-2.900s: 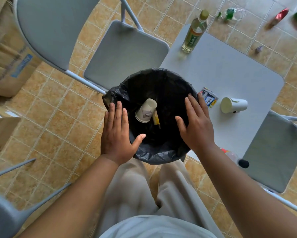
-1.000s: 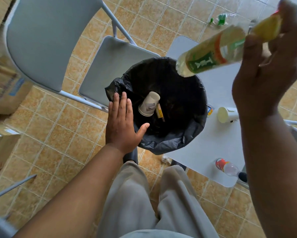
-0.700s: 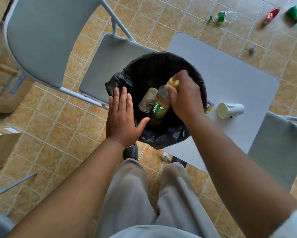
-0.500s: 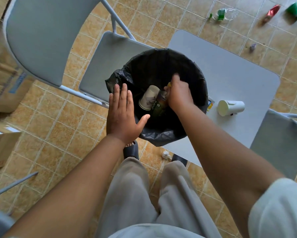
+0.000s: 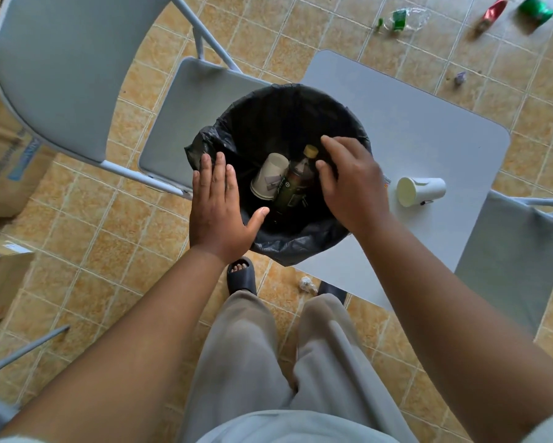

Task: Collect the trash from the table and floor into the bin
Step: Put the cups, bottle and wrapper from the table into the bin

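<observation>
A bin lined with a black bag (image 5: pixel 268 110) stands against the grey table (image 5: pixel 406 135). Inside it lie a paper cup (image 5: pixel 268 175) and a tea bottle with a yellow cap (image 5: pixel 295 183). My left hand (image 5: pixel 219 206) rests flat on the bin's near-left rim, fingers spread. Above the bin's right side hovers my right hand (image 5: pixel 351 183), empty with fingers loosely apart, just clear of the bottle. A white paper cup (image 5: pixel 420 190) lies on its side on the table. A small packet beside the bin is mostly hidden by my right hand.
Grey folding chairs stand at the left (image 5: pixel 185 116) and right (image 5: pixel 514 260). On the tiled floor lie a crushed clear bottle (image 5: pixel 402 19), a red wrapper (image 5: pixel 490 12), a green wrapper (image 5: pixel 535 8), a small scrap (image 5: pixel 460 78) and crumpled paper (image 5: pixel 305 282) by my feet. Cardboard boxes (image 5: pixel 3 174) sit left.
My right hand picked the tea bottle off the table, lowered it into the bin and let go. It now lifts away empty. The left hand stayed on the rim.
</observation>
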